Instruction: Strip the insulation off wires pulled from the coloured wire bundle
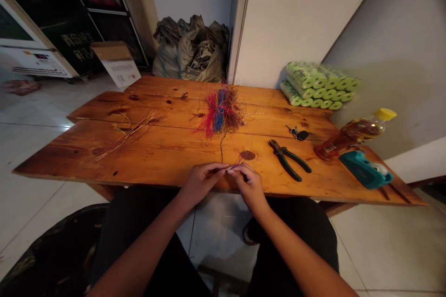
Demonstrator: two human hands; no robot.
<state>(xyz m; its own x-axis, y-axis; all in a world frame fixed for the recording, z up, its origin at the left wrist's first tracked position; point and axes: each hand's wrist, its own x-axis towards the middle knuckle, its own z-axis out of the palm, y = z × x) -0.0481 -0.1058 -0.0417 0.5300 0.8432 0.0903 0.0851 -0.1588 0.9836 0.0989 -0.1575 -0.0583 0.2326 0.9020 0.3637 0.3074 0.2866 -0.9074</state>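
Observation:
At the table's front edge, my left hand (206, 177) and my right hand (246, 180) meet, fingertips pinched together on thin strands. A dark-and-light patterned cord (222, 146) runs from the fingers of my left hand toward a tangled bundle of red, blue and brownish wires (221, 110) in the middle of the table. Fine reddish and purple strands (238, 161) stick out by my right fingertips. The exact grip of each hand is too small to make out. To the right of my right hand lie green-handled pliers (288, 160), jaws pointing away from me.
Loose straw-coloured wires (128, 135) lie on the left of the wooden table (167, 153). On the right are keys (298, 133), a yellow-capped drink bottle (351, 134), a teal tape dispenser (365, 169) and packed green rolls (318, 84). Grey sacks (191, 51) stand behind.

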